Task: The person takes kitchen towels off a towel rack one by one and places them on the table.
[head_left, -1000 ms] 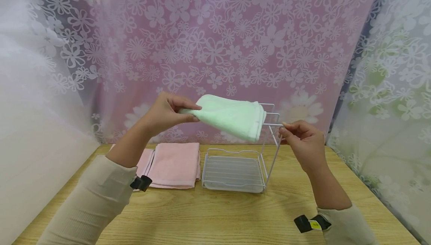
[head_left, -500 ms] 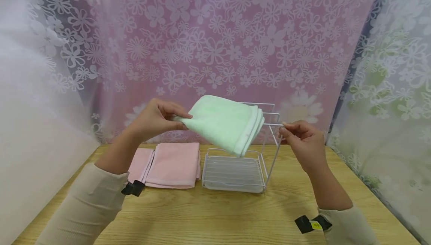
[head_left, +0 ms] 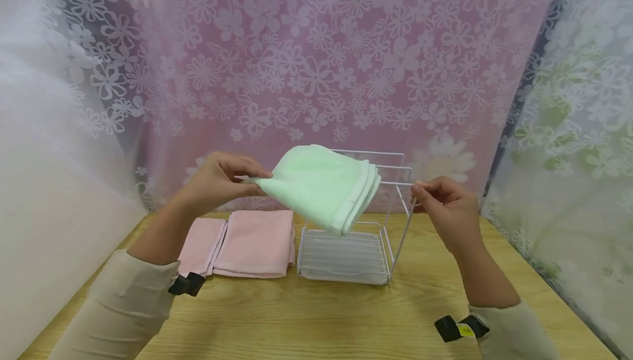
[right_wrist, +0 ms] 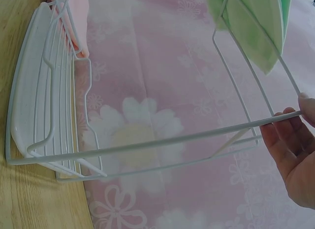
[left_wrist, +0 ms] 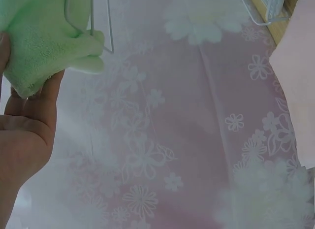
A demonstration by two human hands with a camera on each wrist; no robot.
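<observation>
My left hand (head_left: 222, 177) pinches one end of a folded mint-green towel (head_left: 316, 187) between thumb and fingers. The towel's layered free end points right, over the upper bars of a white wire rack (head_left: 404, 234). From below, in the left wrist view, rack wires cross in front of the green towel (left_wrist: 42, 47); I cannot tell whether it rests on them. My right hand (head_left: 447, 214) pinches the rack's upper front corner, also seen in the right wrist view, where fingertips and thumb hold the wire rack (right_wrist: 157, 146). A pale tray (head_left: 343, 255) lies in the rack's base.
Left of the rack, a folded pink towel (head_left: 254, 244) lies on the wooden table (head_left: 296, 316), with another pink towel (head_left: 203, 244) beside it. Behind hangs a pink flowered curtain (head_left: 316, 74); pale sheets enclose both sides.
My left hand has moved left and slightly down with the green towel, whose layered end has swung downward and left, baring more of the rack's upper bars. My right hand stays on the rack.
</observation>
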